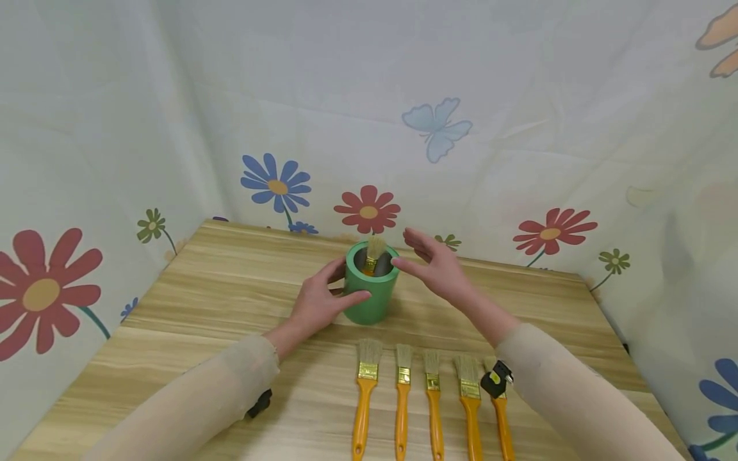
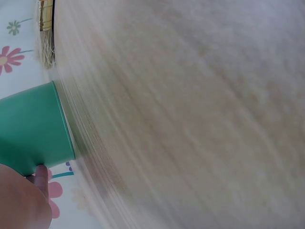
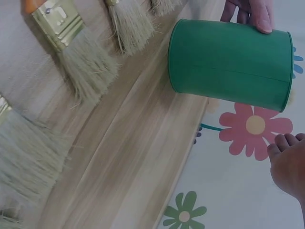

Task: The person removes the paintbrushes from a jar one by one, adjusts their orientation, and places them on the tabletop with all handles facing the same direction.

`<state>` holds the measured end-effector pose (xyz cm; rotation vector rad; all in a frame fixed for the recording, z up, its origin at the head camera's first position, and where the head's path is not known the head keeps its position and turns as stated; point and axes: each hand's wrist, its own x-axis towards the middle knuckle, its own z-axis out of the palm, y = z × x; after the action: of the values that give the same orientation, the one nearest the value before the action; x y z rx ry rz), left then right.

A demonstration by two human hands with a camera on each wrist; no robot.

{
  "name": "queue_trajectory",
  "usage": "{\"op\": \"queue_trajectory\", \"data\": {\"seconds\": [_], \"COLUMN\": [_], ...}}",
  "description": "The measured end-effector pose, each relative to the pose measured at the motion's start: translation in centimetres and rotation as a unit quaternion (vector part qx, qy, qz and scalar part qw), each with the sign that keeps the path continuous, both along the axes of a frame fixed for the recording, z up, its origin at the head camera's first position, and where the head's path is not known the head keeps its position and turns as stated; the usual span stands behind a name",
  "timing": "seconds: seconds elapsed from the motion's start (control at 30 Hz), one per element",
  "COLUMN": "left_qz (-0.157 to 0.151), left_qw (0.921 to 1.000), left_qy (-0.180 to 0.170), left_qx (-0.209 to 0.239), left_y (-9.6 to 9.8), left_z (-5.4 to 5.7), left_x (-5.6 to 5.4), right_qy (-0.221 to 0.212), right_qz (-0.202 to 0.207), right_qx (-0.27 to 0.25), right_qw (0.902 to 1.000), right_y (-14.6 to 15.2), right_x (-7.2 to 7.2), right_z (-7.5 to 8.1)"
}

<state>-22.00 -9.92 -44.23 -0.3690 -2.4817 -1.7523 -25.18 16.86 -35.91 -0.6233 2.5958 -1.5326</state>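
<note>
A green cylindrical can (image 1: 370, 304) stands upright toward the back of the wooden table. One paintbrush (image 1: 376, 248) leans inside it, bristles up past the rim, its handle hidden by the can. My left hand (image 1: 319, 298) holds the can from the left, thumb across the front and fingers around the far side. In the right wrist view, those left fingers (image 3: 261, 14) show against the can's side. My right hand (image 1: 436, 266) hovers at the can's right rim with fingers extended, holding nothing. Several paintbrushes (image 1: 363, 410) with orange handles lie nearer me, bristles pointing toward the can.
The wooden tabletop (image 1: 230, 282) ends at the back against a white curtain (image 1: 323, 77) printed with flowers and a butterfly. My right forearm and its wrist camera (image 1: 497, 379) pass over the rightmost brush, covering part of it.
</note>
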Motion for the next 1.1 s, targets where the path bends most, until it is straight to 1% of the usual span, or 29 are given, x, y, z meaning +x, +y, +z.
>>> {"op": "queue_trajectory", "data": {"seconds": [0.2, 0.43, 0.63, 0.77, 0.87, 1.0, 1.1], "left_qz": [-0.003, -0.004, -0.004, -0.004, -0.005, -0.006, -0.006], "left_qw": [1.0000, 1.0000, 1.0000, 1.0000, 1.0000, 1.0000, 1.0000], "left_qy": [0.002, 0.005, 0.002, 0.001, 0.001, 0.001, 0.001], "left_qx": [-0.001, 0.000, -0.001, 0.000, 0.001, 0.001, 0.000], "left_y": [0.0, 0.1, 0.1, 0.0, 0.0, 0.0, 0.0], "left_z": [0.0, 0.2, 0.4, 0.4, 0.3, 0.2, 0.2], "left_x": [0.1, 0.2, 0.3, 0.3, 0.3, 0.2, 0.2], "right_qy": [0.005, 0.039, 0.058, 0.073, 0.092, 0.108, 0.108], "right_qz": [-0.003, -0.002, 0.004, 0.011, 0.013, 0.006, -0.002], "right_qx": [0.011, 0.041, 0.053, 0.061, 0.078, 0.091, 0.088], "right_qw": [0.9999, 0.9984, 0.9969, 0.9954, 0.9927, 0.9899, 0.9902], "right_y": [-0.9, -1.7, -2.2, -2.6, -3.0, -3.5, -3.9], "right_x": [-0.6, -1.3, -1.9, -2.2, -2.4, -2.5, -2.6], "right_z": [0.2, 0.1, 0.0, -0.2, -0.3, -0.2, 0.0]}}
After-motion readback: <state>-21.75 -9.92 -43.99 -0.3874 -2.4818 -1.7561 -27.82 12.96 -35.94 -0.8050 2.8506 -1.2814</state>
